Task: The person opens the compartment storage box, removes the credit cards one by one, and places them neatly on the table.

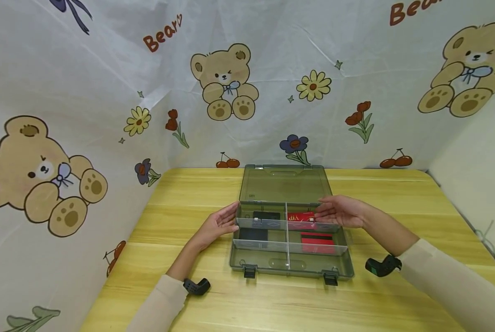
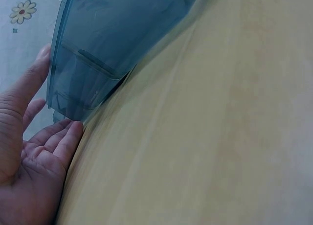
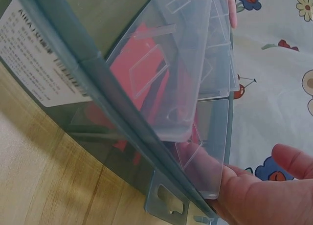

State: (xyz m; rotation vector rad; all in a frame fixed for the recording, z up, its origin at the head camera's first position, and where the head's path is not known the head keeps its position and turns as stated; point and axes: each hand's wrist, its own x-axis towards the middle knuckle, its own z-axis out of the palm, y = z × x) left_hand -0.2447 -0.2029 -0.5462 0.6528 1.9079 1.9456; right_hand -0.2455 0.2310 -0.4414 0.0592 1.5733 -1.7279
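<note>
A see-through grey-green divided box [image 1: 259,267] lies on the table with its lid [image 1: 286,184] laid back. My left hand [image 1: 217,227] is at the box's left wall, thumb apart from fingers, fingertips touching the back left corner in the left wrist view. My right hand [image 1: 342,211] reaches over the right wall, fingers in the back right compartment beside a red VIP card [image 1: 298,216]. Whether they touch the card is unclear; the thumb stays outside. A black card [image 1: 273,215] is back left, a dark card [image 1: 252,234] middle left, a red black-striped card [image 1: 317,248] middle right.
Clear plastic dividers [image 1: 314,249] stand up between the compartments. Two latches [image 1: 250,272] stick out at the box's front. The wooden table [image 1: 264,309] ends at a bear-printed cloth [image 1: 272,138] behind and left, and a pale wall [image 1: 475,175] at right.
</note>
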